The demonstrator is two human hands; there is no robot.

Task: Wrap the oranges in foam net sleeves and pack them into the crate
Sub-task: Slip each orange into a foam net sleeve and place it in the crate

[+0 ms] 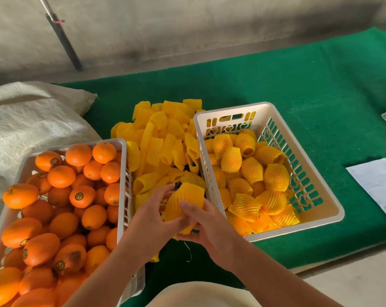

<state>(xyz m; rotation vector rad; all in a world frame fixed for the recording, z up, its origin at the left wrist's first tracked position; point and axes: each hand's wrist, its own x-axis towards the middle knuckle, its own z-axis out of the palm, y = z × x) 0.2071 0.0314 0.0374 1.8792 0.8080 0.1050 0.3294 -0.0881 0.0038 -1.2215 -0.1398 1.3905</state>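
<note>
Landmark: sleeve pile point(165, 140), a loose heap of yellow foam net sleeves on the green table point(320, 85).

Nearest: both forearms enter from the lower edge and meet at the near end of the sleeve pile. Left hand point(153, 218) and right hand point(206, 227) both grasp one yellow foam sleeve point(185, 201), fingers curled round it from either side. Cannot tell whether an orange is inside it.

Left of the sleeve pile: white orange crate point(123, 165), long wall just beside the pile, heaped with bare oranges point(61, 176) above rim level. Several carry small round stickers; one near the front has a dark blemish. Crate runs out of view at the lower left.

Right of the sleeve pile: white packing crate point(316, 191) with slotted walls, near-left corner close to the right hand. Holds wrapped oranges point(276, 177), stacked below the rim.

Open room: bare green surface right of the packing crate as far as a sheet of paper point(378, 185) at the table's right edge; near table edge runs just under that crate. Wide bare green strip beyond the pile and both crates.

Far left of the pile: woven sack point(28, 120). Beyond the table: grey wall and a dark leaning pole point(63, 41).
</note>
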